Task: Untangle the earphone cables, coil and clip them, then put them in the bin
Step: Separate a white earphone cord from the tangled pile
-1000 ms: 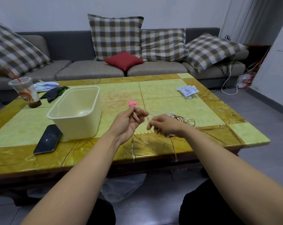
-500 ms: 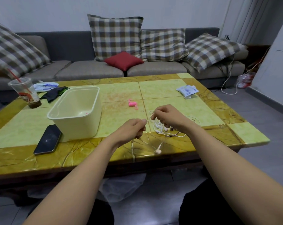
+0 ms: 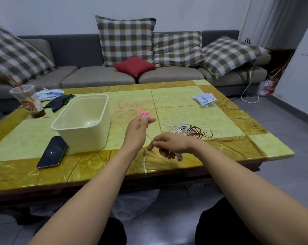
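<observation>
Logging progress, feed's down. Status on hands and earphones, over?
Left hand, right hand both pinch one white cable, stretched between them. Other earphones lie tangled on table. Nothing blocks the bin.

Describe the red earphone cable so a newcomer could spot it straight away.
Start at the green-and-amber coffee table, then find the cable pile toward its front right. The dark red cable loops on the pile's right side; the cables around it are white.
</observation>
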Demonstrator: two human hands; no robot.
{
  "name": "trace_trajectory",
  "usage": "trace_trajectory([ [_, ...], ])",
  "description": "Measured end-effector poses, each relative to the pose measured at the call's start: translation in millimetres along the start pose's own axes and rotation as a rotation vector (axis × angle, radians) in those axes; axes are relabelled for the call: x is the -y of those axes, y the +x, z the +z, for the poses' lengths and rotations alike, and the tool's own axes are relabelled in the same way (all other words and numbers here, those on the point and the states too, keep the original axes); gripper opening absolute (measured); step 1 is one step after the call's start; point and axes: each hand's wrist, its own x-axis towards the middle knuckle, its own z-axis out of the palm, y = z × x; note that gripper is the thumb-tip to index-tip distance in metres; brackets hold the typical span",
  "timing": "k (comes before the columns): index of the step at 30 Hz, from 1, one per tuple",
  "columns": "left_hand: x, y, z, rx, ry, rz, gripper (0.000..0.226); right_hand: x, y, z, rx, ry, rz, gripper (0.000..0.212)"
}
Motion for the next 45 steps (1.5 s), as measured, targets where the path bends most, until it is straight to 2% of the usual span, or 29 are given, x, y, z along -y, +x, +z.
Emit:
trace_trajectory([
  [2,8.2,-1.2,-2.3,0.041,0.276,0.07,0.036,6.1,-2.1,-2.8,-0.057,-0.052,-0.059,0.028],
  [3,11.6,0.1,-4.5,0.093,0.334,0.069,0.036,6.3,-1.8,-5.7,-0.129,-0.063,-0.092,0.028],
  [6,10.3,-4.2,-3.8,0.285,0.265,-0.032,0.043,-1.2,-2.5,-16.3,-0.342,-0.086,-0.134,0.031],
  [11,3.3,-9.1,-3.9,0.374,0.163,-0.146,0.042,-13.5,-0.4,-19.8,-0.517,-0.01,-0.177,0.011],
  [13,3.6,-7.8,-5.0,0.371,0.07,-0.194,0.04,-15.3,-1.4,-20.4,-0.492,0.029,-0.185,0.008],
  [18,3.3,-5.3,-2.6,0.36,-0.166,-0.236,0.038,-19.0,-2.7,-16.9,-0.331,0.266,-0.199,0.019],
  [25,6.6,-0.5,-4.1,0.296,-0.298,-0.334,0.04,-20.2,4.9,-9.5,-0.138,0.388,-0.19,0.028],
  [31,7.9,1.6,-5.5,0.268,-0.211,-0.316,0.042,-23.4,19.8,-6.5,-0.302,0.23,-0.172,0.022],
  [37,12.4,7.3,-5.0,0.199,-0.03,-0.258,0.039,-23.6,27.1,-6.2,-0.341,-0.002,-0.172,0.027],
  [41,13.2,9.8,-9.3,0.241,-0.075,-0.292,0.036,-29.0,32.5,-6.0,-0.175,0.423,-0.052,0.043],
  [45,19.0,12.8,-16.1,0.303,-0.122,-0.288,0.037,-28.6,29.6,-7.6,0.012,0.731,-0.089,0.036],
])
